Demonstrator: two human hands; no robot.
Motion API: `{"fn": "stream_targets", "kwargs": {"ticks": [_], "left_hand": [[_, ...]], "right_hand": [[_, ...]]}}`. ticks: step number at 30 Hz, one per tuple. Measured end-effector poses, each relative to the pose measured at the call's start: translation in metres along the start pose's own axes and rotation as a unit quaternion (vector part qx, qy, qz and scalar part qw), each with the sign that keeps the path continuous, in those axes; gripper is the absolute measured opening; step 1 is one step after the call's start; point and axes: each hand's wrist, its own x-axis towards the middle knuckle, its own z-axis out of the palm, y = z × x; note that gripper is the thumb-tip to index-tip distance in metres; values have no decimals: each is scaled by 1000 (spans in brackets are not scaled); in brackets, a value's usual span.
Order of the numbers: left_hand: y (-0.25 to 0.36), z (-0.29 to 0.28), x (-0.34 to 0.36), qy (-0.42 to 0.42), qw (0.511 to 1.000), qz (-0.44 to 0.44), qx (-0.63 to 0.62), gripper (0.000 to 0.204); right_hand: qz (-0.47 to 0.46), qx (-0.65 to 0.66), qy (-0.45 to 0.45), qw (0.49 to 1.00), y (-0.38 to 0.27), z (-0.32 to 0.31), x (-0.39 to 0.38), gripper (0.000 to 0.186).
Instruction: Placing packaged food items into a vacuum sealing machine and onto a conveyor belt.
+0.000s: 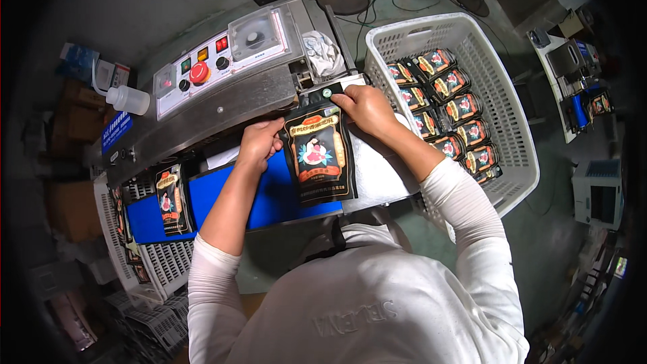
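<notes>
A black pouch (315, 155) with a coloured picture and gold border lies in front of me, its top edge at the slot of a metal band sealing machine (222, 98). My left hand (261, 141) pinches the pouch's upper left edge with curled fingers. At the upper right corner, my right hand (364, 106) grips the pouch between thumb and fingers. The pouch's lower part reaches over the blue conveyor belt (273, 192) and a white surface beside it. Further left on the belt stands another black pouch (173, 200).
On the right, a white crate (515, 155) holds several filled pouches. Another white crate (158, 263) with pouches stands below the belt's left end. A plastic bottle (128, 100) and a crumpled white cloth (322, 52) rest by the machine. Cables (397, 5) run across the floor behind.
</notes>
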Motion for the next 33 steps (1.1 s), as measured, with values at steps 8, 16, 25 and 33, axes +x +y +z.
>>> {"fn": "stream_targets", "kwargs": {"ticks": [8,16,25,33], "left_hand": [[-6,-22,-1,32,999,12,-9,21],[-22,-61,-11,92,994,39,-38,22],[-23,-58,-85,261,944,196,-43,21],[5,13,-107,210,955,210,2,19]], "right_hand": [[-5,-13,3,1000,-10,20,4,34],[-105,51,81,990,31,-31,-6,22],[243,-263,-277,892,259,-84,-69,35],[172,-322,-372,853,292,-61,-67,41]]}}
